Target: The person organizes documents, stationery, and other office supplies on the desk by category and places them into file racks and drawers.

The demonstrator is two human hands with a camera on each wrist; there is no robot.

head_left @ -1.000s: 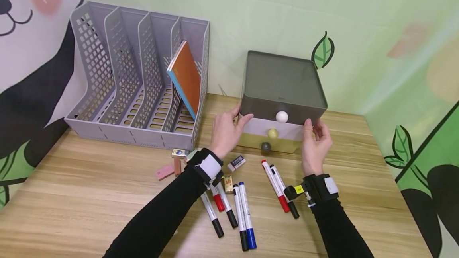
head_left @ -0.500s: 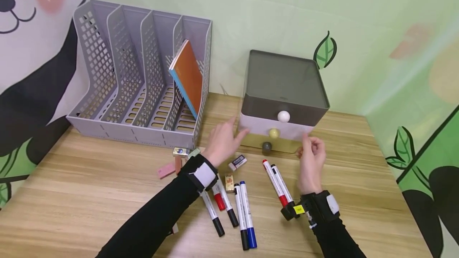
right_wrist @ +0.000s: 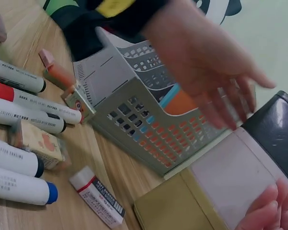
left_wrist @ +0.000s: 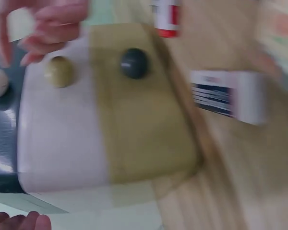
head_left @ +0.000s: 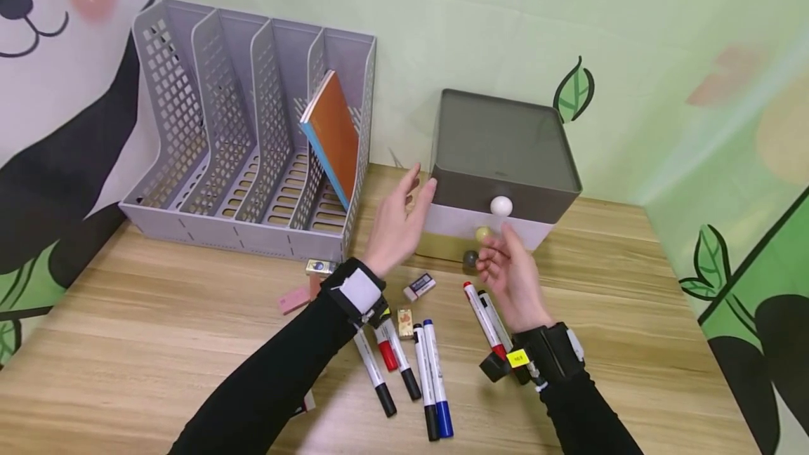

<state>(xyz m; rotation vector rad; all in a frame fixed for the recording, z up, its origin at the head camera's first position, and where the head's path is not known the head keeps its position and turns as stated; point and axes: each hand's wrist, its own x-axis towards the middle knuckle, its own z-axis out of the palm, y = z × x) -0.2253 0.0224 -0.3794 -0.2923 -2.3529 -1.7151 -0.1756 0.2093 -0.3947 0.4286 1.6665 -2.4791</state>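
A three-tier drawer box (head_left: 505, 135) stands at the back right, dark grey on top, pale lilac in the middle and olive at the bottom. White (head_left: 501, 206), yellowish (head_left: 483, 234) and dark (head_left: 470, 258) round knobs sit on its drawer fronts. My left hand (head_left: 398, 223) is at the box's left front corner, fingers extended; whether it touches the box I cannot tell. My right hand (head_left: 513, 276) hovers in front of the drawers, its fingers loosely bent beside the yellowish and dark knobs, gripping nothing. All three drawers look closed.
Left of the box stands a grey file rack (head_left: 208, 227) with an orange notebook (head_left: 335, 139) leaning in its right slot. Several whiteboard markers (head_left: 436, 378) lie in front. Erasers, including a white one with a dark sleeve (head_left: 419, 287), are scattered on the wooden table (head_left: 158, 343).
Both hands have let go of the box's sides. My right hand dropped along the right side, then moved left to the knobs. My left hand dipped and rose again at the left corner.
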